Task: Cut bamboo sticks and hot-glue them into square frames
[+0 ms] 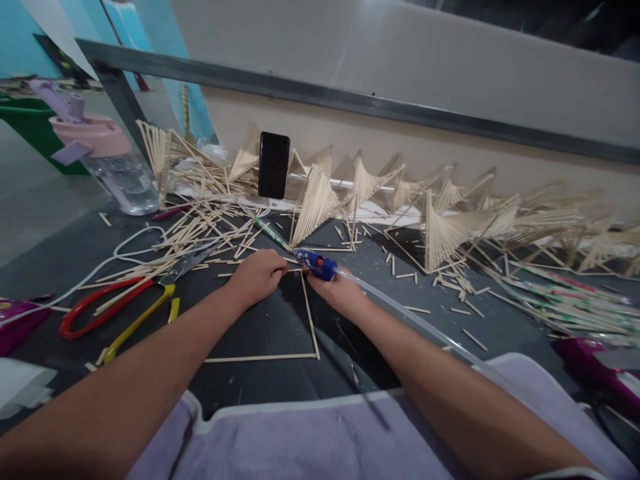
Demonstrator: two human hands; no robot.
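My right hand (341, 291) is closed around a small blue glue gun (323, 265). A long clear glue stick (405, 308) runs back from it over my right forearm. My left hand (256, 277) pinches a thin wooden stick (295, 270) close to the gun's nozzle; my fingers hide much of it. Below my hands, joined sticks (310, 320) form a corner on the dark tabletop (260, 333), with one side (265, 359) lying nearest me. My left forearm covers part of this shape.
Red-and-yellow-handled scissors (145, 290) and a white cord (95, 277) lie left, before piled loose sticks (210, 223). A water bottle (117, 163) stands beyond. Fan-shaped stick structures (445, 233) and an upright phone (274, 165) line the back. Packaged sticks (585, 300) lie right.
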